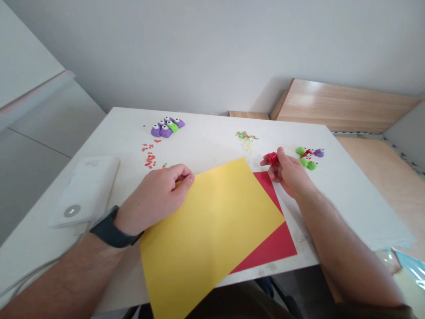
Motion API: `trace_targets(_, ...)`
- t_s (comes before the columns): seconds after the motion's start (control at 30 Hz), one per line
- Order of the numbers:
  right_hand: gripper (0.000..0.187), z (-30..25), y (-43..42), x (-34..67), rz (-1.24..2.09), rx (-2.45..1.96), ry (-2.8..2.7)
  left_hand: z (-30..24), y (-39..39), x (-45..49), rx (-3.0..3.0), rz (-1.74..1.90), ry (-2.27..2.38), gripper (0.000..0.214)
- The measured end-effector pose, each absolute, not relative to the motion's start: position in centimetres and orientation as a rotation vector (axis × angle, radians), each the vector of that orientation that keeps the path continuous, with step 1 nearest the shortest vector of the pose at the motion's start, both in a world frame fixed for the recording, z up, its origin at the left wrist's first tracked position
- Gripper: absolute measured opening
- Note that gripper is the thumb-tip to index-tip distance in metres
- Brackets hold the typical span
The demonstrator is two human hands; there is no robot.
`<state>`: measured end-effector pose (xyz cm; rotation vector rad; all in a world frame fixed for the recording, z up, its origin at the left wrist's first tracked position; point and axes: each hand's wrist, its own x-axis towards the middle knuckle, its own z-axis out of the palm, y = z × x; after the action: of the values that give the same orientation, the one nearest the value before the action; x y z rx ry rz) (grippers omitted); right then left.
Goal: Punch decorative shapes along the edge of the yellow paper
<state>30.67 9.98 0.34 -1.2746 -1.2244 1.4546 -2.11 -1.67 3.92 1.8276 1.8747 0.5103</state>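
A yellow paper sheet (212, 221) lies on the white table (212, 128), partly covering a red paper sheet (275, 243). My left hand (156, 197) rests on the yellow sheet's upper left corner, fingers curled and pinching its edge. My right hand (288, 173) is closed on a small red craft punch (271, 158), held just above the red sheet's far corner.
A cluster of purple and green punches (168, 127) sits at the far left, another group of green, red and purple punches (310, 157) by my right hand. Red paper bits (149, 157) and mixed confetti (246, 139) lie scattered. A white device (86, 190) lies at left. Wooden boards (341, 106) lean behind.
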Motion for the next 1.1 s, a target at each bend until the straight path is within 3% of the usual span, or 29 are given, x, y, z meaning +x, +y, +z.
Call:
trace_targets(0.27,0.049,0.3,9.9,30.4,1.475,-1.236,-1.191,3.8,-1.8,-2.0,1.856,0.571,1.813,0.024)
trace_targets(0.53,0.013,0.0,10.1,30.7,1.438,-1.259,-1.187,3.9,-1.9,-1.7,1.855,0.637,1.715,0.024)
trace_targets(0.77,0.016,0.2,9.6,30.9,1.454,-1.223,-1.292,3.9,-2.2,-1.7,1.892,0.660,1.650,0.025)
trace_targets(1.1,0.017,2.0,8.8,31.2,1.811,-1.059,-1.166,3.9,-2.3,-1.7,1.926,0.706,1.611,0.024)
